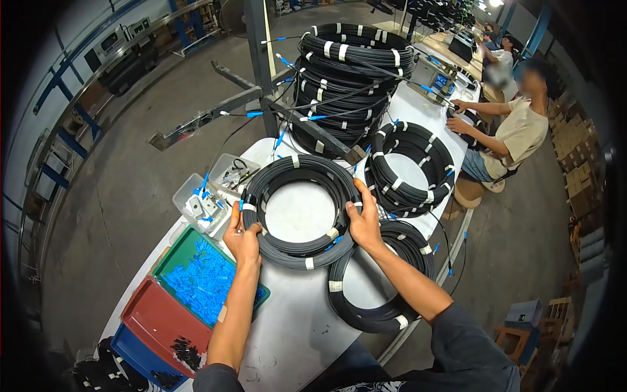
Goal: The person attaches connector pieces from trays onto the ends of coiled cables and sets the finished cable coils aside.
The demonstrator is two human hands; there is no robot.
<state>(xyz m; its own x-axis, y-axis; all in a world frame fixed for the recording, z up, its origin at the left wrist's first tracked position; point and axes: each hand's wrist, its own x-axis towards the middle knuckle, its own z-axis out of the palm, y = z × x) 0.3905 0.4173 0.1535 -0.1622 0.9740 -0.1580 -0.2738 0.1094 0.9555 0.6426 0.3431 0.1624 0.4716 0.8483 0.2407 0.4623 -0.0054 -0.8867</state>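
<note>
Both my hands hold one coil of black cable (pixel 310 263) above the white table, tied at intervals with white tape. My left hand (pixel 243 240) grips its left side, thumb on top, beside a small blue connector (pixel 241 204). Around the coil's right side, my right hand (pixel 364 219) is closed with the thumb on the upper face. Below and to the right lies another taped cable coil (pixel 336 304), partly under my right forearm. Further right is a short stack of coils (pixel 444 157). A tall stack of coils (pixel 346 85) stands behind.
To the left, a green tray (pixel 171 251) holds many blue pieces, beside a red tray (pixel 153 310) and a blue tray (pixel 134 346). Clear plastic bins (pixel 186 189) hold small parts. A metal stand (pixel 261 85) rises behind. At right, a seated person (pixel 526 124) handles cable.
</note>
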